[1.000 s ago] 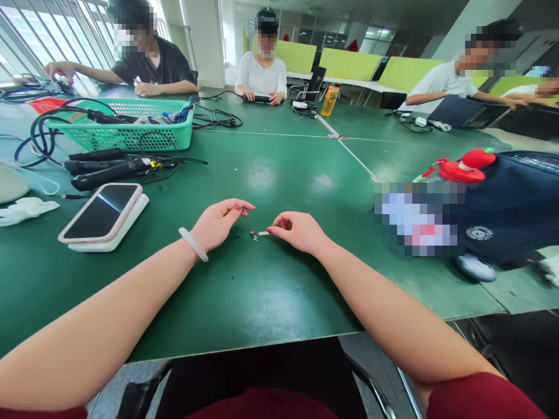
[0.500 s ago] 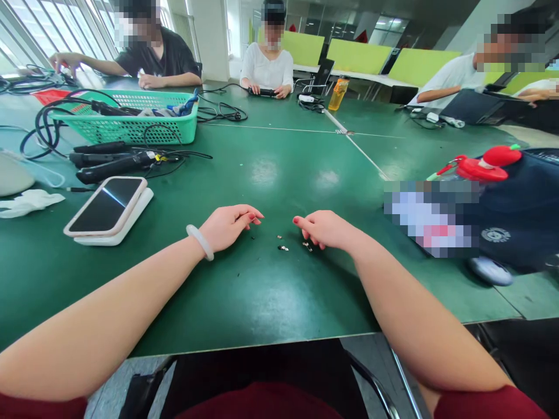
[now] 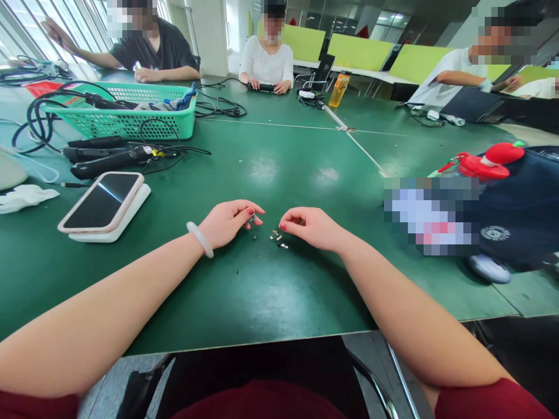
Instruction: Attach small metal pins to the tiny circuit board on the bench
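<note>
My left hand (image 3: pixel 227 222), with a pale bangle (image 3: pixel 200 239) at the wrist, is closed with thumb against fingers. A small dark-and-silver piece (image 3: pixel 251 219) shows between them, too small to name. My right hand (image 3: pixel 309 227) is pinched just above the table, its thumb and fingertips close together; whether anything is in them is hidden. Just below its fingertips lie several tiny metallic pieces (image 3: pixel 275 235). Nearer to me is a small black-and-silver piece (image 3: pixel 283 245). A tiny dark bit (image 3: pixel 254 237) lies below my left fingers.
On the left are a phone (image 3: pixel 102 201) on a white box, black-handled tools (image 3: pixel 111 162) and a green basket (image 3: pixel 131 123) with cables. A dark bag (image 3: pixel 519 209) and a mouse (image 3: pixel 489 269) lie on the right. Other people sit across the green table (image 3: pixel 209 302).
My right hand has moved left, and the tiny pieces that were beneath it now lie farther left with the others. A small piece now shows in my left hand.
</note>
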A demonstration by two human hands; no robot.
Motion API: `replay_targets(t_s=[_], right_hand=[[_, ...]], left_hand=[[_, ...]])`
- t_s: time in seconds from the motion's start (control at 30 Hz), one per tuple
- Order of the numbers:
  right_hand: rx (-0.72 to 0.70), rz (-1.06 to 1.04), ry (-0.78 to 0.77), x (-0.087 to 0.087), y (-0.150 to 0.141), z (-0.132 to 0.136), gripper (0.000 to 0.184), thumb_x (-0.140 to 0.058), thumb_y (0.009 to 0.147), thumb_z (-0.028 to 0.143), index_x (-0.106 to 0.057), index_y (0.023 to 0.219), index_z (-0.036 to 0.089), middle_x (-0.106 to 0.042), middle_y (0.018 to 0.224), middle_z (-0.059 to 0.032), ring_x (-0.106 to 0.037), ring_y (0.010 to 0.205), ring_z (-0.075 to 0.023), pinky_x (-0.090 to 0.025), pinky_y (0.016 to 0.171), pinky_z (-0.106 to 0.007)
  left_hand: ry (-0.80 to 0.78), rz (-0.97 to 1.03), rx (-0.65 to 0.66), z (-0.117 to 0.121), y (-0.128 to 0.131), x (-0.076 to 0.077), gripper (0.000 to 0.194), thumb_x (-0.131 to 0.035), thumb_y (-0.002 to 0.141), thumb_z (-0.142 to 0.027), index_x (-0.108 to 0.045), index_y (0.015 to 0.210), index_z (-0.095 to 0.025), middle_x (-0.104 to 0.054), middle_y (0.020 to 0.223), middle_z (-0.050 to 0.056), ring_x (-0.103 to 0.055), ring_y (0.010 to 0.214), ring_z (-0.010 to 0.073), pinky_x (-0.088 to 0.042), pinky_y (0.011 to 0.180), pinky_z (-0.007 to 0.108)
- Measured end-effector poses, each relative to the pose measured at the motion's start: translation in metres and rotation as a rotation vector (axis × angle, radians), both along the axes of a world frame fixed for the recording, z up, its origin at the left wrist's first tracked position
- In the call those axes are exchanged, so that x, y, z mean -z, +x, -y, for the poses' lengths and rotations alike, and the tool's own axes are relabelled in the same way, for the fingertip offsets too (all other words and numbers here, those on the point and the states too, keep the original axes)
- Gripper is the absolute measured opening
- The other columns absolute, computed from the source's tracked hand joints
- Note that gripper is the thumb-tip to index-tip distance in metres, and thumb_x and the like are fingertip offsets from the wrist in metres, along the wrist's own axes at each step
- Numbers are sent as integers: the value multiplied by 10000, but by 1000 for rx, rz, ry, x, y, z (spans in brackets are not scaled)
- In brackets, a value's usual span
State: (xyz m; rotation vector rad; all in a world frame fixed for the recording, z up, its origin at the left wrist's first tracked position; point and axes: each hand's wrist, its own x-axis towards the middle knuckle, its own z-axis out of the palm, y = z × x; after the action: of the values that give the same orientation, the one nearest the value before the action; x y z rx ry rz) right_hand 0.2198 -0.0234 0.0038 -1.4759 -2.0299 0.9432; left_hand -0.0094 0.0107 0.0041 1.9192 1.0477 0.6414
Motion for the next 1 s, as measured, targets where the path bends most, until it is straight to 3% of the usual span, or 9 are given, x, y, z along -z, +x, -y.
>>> replay_targets(t_s=[0.1,0.2,0.37,0.5,0.7,0.83,0.9,1.0], right_hand=[[-143,90,-14,-3,2,3,198,-703,730,363,-681,853,210,-556,688,41,-478,602,-85,-382,571,-223],[-233,152,-2,-2,-1,6,203,-713,732,323,-683,901,215,-524,662,53,-464,586,-82,-368,566,-224],[-231,238,69,-1,-6,7,112,-699,737,201,-685,847,196,-567,704,30,-492,634,-90,-374,602,-225],[-204,221,92,-1,-6,6,71,-675,731,141,-667,782,189,-604,740,20,-513,650,-88,-388,620,-221],[-61,-18,47,-1,-6,5,41,-655,747,228,-655,738,187,-642,671,24,-544,599,-89,-425,611,-230],[37,-276,-32,1,-9,3,107,-653,729,251,-651,795,168,-662,673,3,-587,592,-104,-463,608,-242],[77,-360,-63,3,-11,2,140,-656,721,263,-653,816,160,-655,663,1,-581,561,-101,-464,584,-241],[99,-405,-65,6,-14,0,150,-661,723,291,-644,786,157,-634,637,4,-555,529,-91,-449,550,-232]], left_hand=[[32,-44,-45,-1,-1,0,349,-431,916,-409,-663,1025,-172,-730,892,53,-577,679,132,-488,742,290],[48,-70,-91,-1,-1,-2,335,-440,909,-405,-675,991,-181,-728,899,42,-539,615,119,-474,682,270],[24,-52,-103,2,2,-5,302,-442,907,-369,-676,935,-179,-713,962,40,-527,597,102,-452,652,254],[-78,9,-36,3,4,-3,262,-434,904,-305,-656,968,-180,-691,1027,45,-543,632,96,-414,570,224],[-308,84,-38,6,10,-2,196,-455,878,-165,-640,943,-148,-667,813,33,-576,616,89,-468,604,226],[-436,306,-117,7,14,-2,168,-528,802,-54,-603,928,-137,-655,977,59,-668,875,140,-524,804,281],[-435,328,-107,5,12,1,192,-564,772,-39,-588,935,-139,-666,972,67,-666,959,172,-520,862,316],[-325,203,-40,4,9,5,201,-597,776,-99,-591,969,-154,-700,950,71,-666,982,197,-510,905,372]])
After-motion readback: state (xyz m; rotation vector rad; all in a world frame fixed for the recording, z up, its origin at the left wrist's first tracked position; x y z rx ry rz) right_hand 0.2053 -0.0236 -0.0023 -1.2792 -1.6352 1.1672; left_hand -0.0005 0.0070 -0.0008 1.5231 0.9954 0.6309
